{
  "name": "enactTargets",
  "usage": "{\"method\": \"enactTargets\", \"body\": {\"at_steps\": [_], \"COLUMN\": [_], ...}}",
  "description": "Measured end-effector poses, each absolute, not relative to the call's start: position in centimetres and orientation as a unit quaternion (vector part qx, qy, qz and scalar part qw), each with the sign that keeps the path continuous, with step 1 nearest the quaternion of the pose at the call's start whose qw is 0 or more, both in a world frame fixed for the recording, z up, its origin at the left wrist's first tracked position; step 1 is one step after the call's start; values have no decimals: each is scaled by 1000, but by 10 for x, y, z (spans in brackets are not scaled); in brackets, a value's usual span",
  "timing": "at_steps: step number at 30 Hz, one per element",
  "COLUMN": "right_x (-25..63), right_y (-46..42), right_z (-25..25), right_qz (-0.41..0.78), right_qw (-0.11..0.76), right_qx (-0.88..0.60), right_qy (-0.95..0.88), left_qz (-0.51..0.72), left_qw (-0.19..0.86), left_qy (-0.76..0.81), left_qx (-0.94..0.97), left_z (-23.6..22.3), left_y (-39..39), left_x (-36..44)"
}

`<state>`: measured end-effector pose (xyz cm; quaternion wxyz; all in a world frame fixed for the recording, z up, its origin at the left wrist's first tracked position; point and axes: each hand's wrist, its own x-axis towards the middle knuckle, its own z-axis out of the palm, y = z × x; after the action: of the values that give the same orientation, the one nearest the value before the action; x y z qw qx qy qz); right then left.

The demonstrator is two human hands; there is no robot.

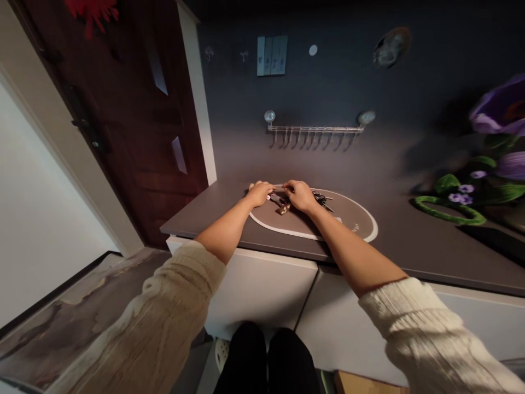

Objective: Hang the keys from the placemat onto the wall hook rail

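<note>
An oval brown mat [303, 223] with a white rim lies on the dark countertop. Over its left end, my left hand [259, 193] has its fingers curled at a keychain [274, 197] with a small pinkish charm. My right hand [299, 196] is bent over the mat's middle, its thumb and fingers pressed together; what they pinch is too small to make out. A brown charm [284, 209] rests between the two hands. Beside my right wrist, a bunch of dark keys [323, 201] lies on the mat, partly hidden by that hand.
A clear hook rail [315, 130] is fixed to the dark wall above the mat. Purple flowers [461, 195] and a green fuzzy loop [449, 212] stand at the right. A dark red door [139, 126] is on the left. White cabinet doors [262, 290] are below the counter.
</note>
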<state>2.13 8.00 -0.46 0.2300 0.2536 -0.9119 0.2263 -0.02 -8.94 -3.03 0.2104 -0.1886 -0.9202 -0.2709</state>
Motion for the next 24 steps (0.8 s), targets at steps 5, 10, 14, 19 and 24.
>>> {"method": "enactTargets", "body": {"at_steps": [5, 10, 14, 19, 24], "right_x": [24, 27, 26, 26, 26], "right_y": [79, 78, 78, 78, 77], "right_z": [-6, -5, -5, -5, -5], "right_qz": [203, 195, 188, 188, 189], "right_qw": [225, 221, 221, 219, 219], "right_qx": [252, 250, 252, 261, 268], "right_qy": [-919, -922, -923, -922, -919], "left_qz": [-324, -303, -277, -259, -254], "left_qw": [206, 220, 233, 247, 256], "left_qy": [-903, -909, -916, -918, -918], "left_qx": [-194, -181, -171, -171, -165], "left_z": [-30, -26, -23, -20, -14], "left_y": [-89, -88, -88, -90, -90], "left_x": [2, 7, 8, 10, 14]}}
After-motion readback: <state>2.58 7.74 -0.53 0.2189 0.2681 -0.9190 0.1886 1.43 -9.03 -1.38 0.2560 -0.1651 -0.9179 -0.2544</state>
